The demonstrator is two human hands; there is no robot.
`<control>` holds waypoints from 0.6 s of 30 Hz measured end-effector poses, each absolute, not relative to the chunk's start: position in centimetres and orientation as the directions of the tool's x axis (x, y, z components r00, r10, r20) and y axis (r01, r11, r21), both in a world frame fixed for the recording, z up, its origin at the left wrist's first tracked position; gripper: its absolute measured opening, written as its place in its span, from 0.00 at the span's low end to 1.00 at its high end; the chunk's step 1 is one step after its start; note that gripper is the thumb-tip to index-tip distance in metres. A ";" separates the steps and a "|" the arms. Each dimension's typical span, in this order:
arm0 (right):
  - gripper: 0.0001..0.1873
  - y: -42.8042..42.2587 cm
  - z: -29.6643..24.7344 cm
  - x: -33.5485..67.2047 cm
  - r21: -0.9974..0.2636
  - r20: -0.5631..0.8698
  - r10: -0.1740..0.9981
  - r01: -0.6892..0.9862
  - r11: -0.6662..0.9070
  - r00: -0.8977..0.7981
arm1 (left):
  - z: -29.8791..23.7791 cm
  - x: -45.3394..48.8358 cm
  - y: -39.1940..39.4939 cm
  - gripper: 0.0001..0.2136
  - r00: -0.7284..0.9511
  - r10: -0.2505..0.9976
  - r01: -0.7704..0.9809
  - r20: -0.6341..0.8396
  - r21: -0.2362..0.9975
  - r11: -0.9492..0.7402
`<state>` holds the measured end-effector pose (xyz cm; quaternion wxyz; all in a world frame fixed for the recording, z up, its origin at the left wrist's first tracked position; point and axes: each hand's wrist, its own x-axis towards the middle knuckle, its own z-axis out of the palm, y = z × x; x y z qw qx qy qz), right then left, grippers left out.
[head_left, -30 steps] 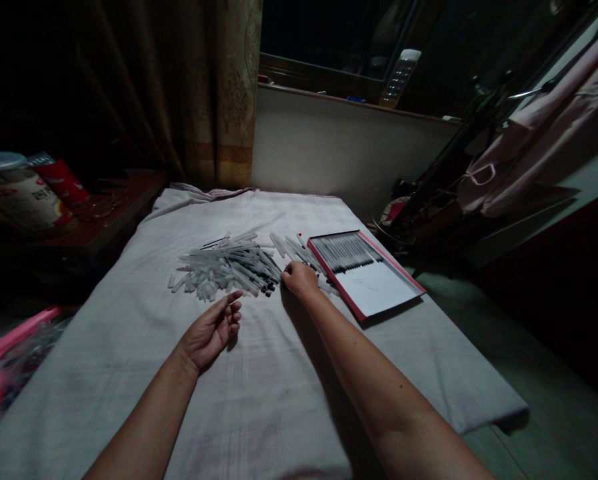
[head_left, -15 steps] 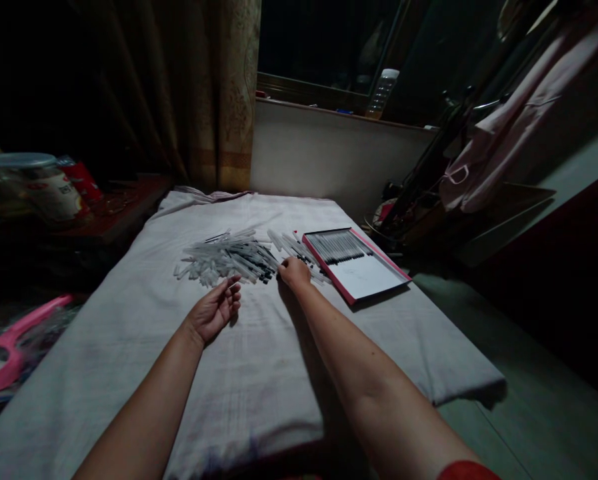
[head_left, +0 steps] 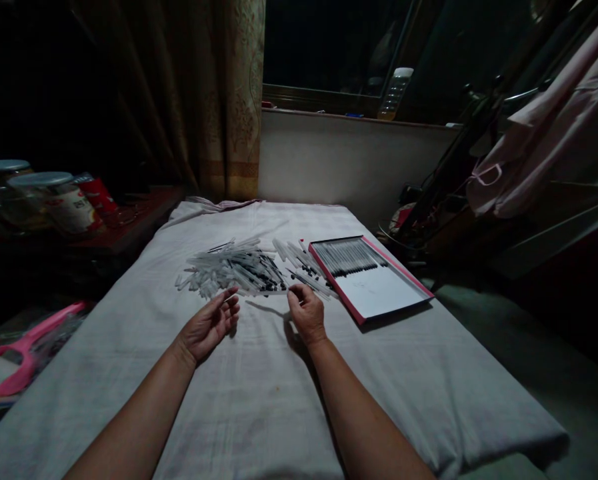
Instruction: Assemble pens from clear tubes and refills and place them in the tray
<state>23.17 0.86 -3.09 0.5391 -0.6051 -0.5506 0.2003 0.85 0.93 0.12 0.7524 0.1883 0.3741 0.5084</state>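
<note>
A thin translucent pen point(head_left: 263, 293) spans the gap between my hands, just above the cloth. My right hand point(head_left: 306, 312) is closed on its right end, between thumb and fingers. At the left end, my left hand point(head_left: 211, 323) is palm up, thumb and forefinger pinched and the other fingers curled; what exactly sits in that pinch is too small to make out. Just beyond my hands lies a loose pile of clear pens point(head_left: 229, 263), some with black tips. Several more pens point(head_left: 303, 260) lie between the pile and a shallow red-edged box point(head_left: 351, 312), which holds a row of pens point(head_left: 346, 255).
A pale cloth point(head_left: 259, 400) covers the table. Lidded jars point(head_left: 66, 207) stand on a dark side table at left, above a pink plastic object point(head_left: 26, 353). A curtain point(head_left: 233, 133) hangs behind. A bottle point(head_left: 396, 93) stands on the windowsill; pink clothing point(head_left: 519, 153) hangs at right.
My right hand has come back from the loose pens toward me, and a pen now stretches between my hands. My left hand keeps its pinch. The view has shifted slightly.
</note>
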 end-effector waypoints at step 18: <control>0.14 0.3 -2.7 22.5 -0.879 0.315 0.944 0.406 0.250 0.101 | -1.6 3.9 -0.6 0.10 -0.023 0.999 0.115 0.022 0.993 -0.020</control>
